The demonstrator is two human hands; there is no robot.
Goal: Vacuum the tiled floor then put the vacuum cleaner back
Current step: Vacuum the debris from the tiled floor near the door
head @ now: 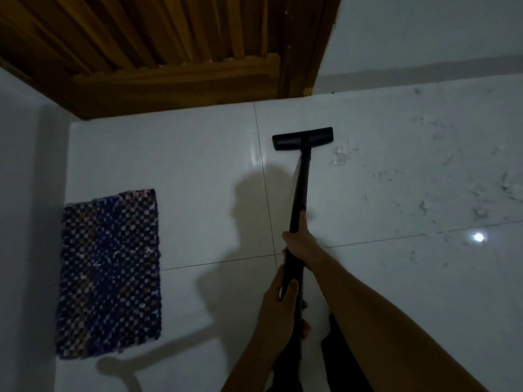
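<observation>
Both hands, right hand (298, 244) above left hand (278, 304), grip the vacuum wand (300, 190); no label seems readable in dimness.

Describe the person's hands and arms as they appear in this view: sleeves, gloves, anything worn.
Both forearms are bare, with no sleeve in view. The left hand and the right hand wear no gloves. No watch, ring or bracelet shows, though the dim light could hide small items. The arms look slim, entering from the bottom edge.
</observation>
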